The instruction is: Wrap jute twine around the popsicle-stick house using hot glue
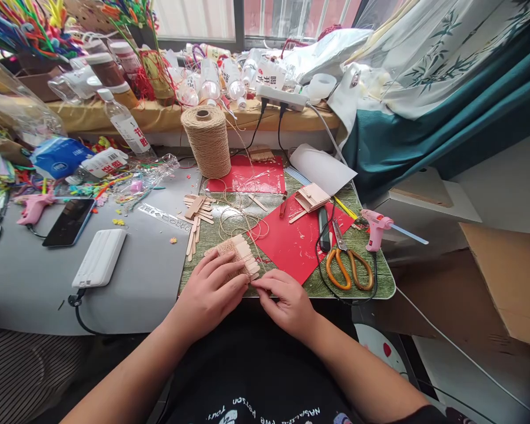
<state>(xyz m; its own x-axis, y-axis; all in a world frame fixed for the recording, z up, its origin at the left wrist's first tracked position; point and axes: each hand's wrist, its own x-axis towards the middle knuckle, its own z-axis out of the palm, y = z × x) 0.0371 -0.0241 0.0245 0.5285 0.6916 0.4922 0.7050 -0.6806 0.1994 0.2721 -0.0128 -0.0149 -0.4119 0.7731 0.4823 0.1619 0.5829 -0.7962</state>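
Note:
A small panel of wooden craft sticks (241, 254), partly wrapped in jute twine, lies at the near edge of the green mat (380, 282). My left hand (209, 291) rests over its near side, fingers curled onto it. My right hand (285, 300) pinches at the panel's right end, fingertips together on the twine or stick edge. Loose twine (238, 221) runs from the panel up to a big jute spool (207, 141). Loose craft sticks (197, 215) lie to the left of the twine.
Red paper sheets (291, 241) lie on the mat, with orange-handled scissors (347, 265), a pink glue gun (375, 227) and a small stick frame (311, 197). A white power bank (99, 256), phone (68, 221) and second glue gun (33, 207) sit left. Bottles and pipe cleaners crowd the sill.

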